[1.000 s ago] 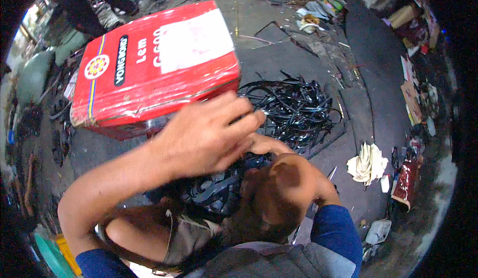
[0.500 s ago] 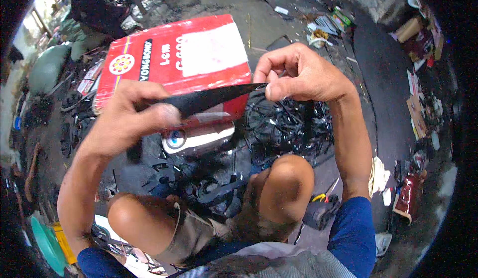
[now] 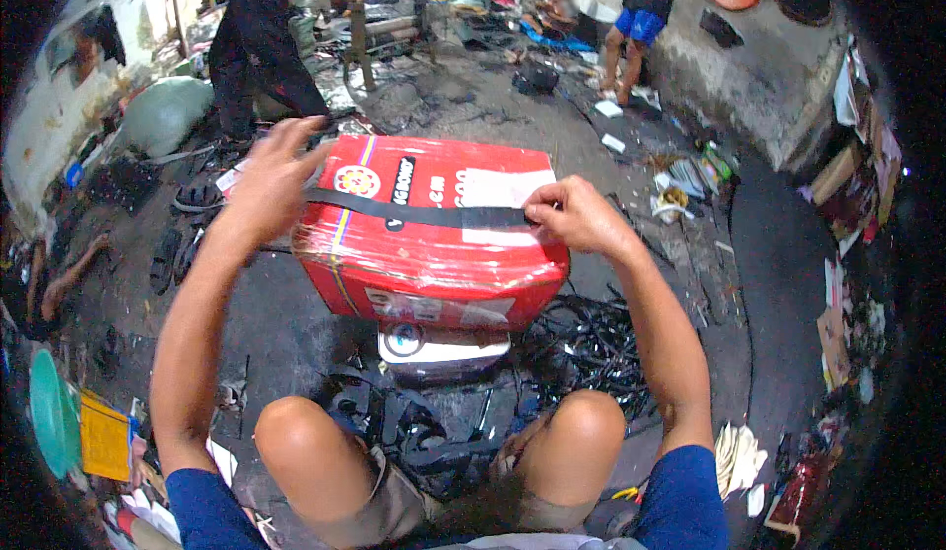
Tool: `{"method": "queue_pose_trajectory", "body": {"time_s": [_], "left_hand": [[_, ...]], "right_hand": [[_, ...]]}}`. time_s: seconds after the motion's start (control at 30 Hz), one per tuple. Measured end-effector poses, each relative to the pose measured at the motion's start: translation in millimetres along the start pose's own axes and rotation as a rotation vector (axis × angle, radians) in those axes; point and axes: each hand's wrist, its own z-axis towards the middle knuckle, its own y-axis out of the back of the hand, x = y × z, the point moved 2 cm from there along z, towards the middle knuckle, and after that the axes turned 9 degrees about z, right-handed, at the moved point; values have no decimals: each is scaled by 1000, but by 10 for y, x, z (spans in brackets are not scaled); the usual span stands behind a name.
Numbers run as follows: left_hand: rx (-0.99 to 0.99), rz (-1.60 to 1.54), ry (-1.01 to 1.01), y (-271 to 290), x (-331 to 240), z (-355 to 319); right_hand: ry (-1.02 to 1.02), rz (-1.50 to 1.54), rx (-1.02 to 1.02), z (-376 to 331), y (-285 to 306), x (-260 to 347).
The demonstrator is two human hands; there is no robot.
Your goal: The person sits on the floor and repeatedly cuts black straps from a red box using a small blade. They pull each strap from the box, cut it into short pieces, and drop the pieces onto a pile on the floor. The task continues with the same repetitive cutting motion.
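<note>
A black rubber strip (image 3: 424,215) was stretched flat between the two hands, running across the top of a red plastic-wrapped box (image 3: 434,240). The left hand (image 3: 271,180) held the strip's left end at the box's upper left edge, with thumb and lower fingers closed on it and the other fingers fanned loosely upward. The right hand (image 3: 576,217) pinched the strip's other end in a tight, narrow grip, knuckles raised, just over the box's right-hand top edge. The box sat directly beneath and between both hands, tilted a little toward the person, and rested on a smaller white container (image 3: 443,341) that showed below its near face. Nearer the person than the hands, the bare knees (image 3: 305,437) flanked a heap of dark rubber scraps (image 3: 424,432) on the ground, and a tangle of thin black offcuts (image 3: 591,348) lay under the right forearm. Beyond the left hand, a person in dark trousers (image 3: 256,47) stood on the littered concrete floor (image 3: 493,97); far beyond the right hand, another person in blue shorts (image 3: 641,23) stood near a wall.
</note>
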Motion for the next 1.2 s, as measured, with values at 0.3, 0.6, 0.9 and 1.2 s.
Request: {"method": "queue_pose_trajectory", "body": {"time_s": [0.3,0.6,0.9,1.2], "left_hand": [[89,-1144,166,-657,-1924,827],[-10,-1080,108,-639,-2033,780],[-38,-1123,88,-701,-2046,776],[78,-1224,165,-714,-2044,840]], "right_hand": [[78,-97,-246,-126,-87,116],[304,-295,-324,-341,-30,32],[360,-231,-258,-380,-7,-34],[252,-89,-272,-340,46,-106]]}}
